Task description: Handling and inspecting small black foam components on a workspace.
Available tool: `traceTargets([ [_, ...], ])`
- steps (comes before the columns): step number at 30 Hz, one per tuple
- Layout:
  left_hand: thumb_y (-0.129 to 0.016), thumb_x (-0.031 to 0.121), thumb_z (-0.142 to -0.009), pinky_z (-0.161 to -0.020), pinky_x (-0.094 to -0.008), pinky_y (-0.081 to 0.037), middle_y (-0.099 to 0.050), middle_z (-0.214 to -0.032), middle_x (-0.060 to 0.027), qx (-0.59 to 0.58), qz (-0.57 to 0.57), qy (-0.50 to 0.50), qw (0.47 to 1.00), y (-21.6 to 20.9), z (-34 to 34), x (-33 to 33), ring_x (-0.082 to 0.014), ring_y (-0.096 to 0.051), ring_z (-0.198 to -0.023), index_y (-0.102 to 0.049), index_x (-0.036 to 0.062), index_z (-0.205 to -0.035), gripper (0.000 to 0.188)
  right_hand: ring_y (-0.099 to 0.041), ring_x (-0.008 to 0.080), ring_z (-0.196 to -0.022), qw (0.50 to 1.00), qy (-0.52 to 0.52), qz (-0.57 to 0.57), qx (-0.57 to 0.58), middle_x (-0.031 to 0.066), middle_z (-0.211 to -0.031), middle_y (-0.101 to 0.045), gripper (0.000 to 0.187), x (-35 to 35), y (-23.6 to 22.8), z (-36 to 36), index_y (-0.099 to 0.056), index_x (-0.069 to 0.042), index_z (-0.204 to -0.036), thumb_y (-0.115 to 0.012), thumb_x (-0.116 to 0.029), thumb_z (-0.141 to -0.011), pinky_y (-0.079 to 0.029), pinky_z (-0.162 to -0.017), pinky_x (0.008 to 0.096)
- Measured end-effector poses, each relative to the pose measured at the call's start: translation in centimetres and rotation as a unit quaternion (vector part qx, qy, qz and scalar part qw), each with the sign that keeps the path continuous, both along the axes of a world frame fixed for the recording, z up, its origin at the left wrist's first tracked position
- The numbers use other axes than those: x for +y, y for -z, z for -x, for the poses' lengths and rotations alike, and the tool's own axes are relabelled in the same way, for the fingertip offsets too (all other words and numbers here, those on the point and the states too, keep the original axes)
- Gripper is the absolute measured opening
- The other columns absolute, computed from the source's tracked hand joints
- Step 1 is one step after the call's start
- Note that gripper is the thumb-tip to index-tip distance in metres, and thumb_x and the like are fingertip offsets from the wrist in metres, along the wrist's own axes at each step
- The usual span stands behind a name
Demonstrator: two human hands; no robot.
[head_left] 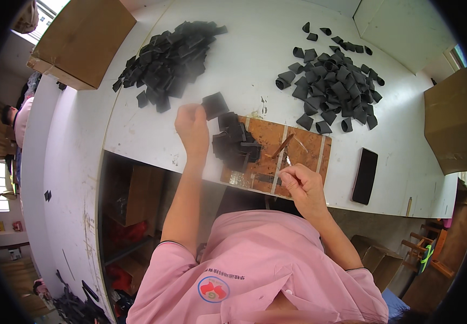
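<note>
My left hand [192,128] pinches a flat black square piece [215,105] at its edge, just above the white table. Beside it, a small heap of flat black pieces [235,141] covers the left part of a worn brown board [311,148] with pale strips across it. My right hand [304,188] is over the board's near right part, its fingers pressed together; whether anything small is between them I cannot make out. A thin brown strip [283,146] rests on the board, just beyond that hand.
Flat black pieces form a large pile [174,59] at the far left. Rolled black tubes [336,86] are heaped at the far right. A dark phone [364,176] lies right of the board. Cardboard boxes [85,43] stand at both sides. Another person [21,119] is far left.
</note>
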State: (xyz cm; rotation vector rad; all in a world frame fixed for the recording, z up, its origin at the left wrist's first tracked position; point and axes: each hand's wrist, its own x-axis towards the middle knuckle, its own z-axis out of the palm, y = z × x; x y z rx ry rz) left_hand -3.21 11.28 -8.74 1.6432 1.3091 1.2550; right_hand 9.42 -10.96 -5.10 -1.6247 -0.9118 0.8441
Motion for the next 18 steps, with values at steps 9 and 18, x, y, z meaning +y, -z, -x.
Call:
traceTargets([
  [9,-0.052,0.009,-0.083,-0.062,-0.029,-0.046,-0.059,-0.081,-0.0076,-0.445,0.575,0.191,0.66,-4.7,0.5,-11.0,-0.018,-0.056,-0.071,-0.055,0.0008,-0.087,0.009,-0.052,0.0176,-0.057,0.988,0.053,-0.095,-0.108,0.0075,-0.072,-0.053,0.027,1.7,-3.0,2.5,-0.056,0.0,-0.087,-0.07,-0.015,-0.068,-0.043,-0.05,0.0269],
  [18,-0.05,0.006,-0.083,-0.072,-0.0245,-0.043,-0.055,-0.095,-0.0076,-0.328,0.409,0.204,0.827,-5.2,-0.2,-15.2,-0.0128,-0.053,-0.083,-0.05,-0.0005,-0.099,0.017,-0.05,0.024,-0.051,0.962,0.119,-0.062,-0.237,0.009,-0.061,-0.047,0.015,1.5,-0.8,2.7,-0.05,-0.001,-0.067,-0.065,-0.004,-0.067,-0.038,-0.043,0.0335],
])
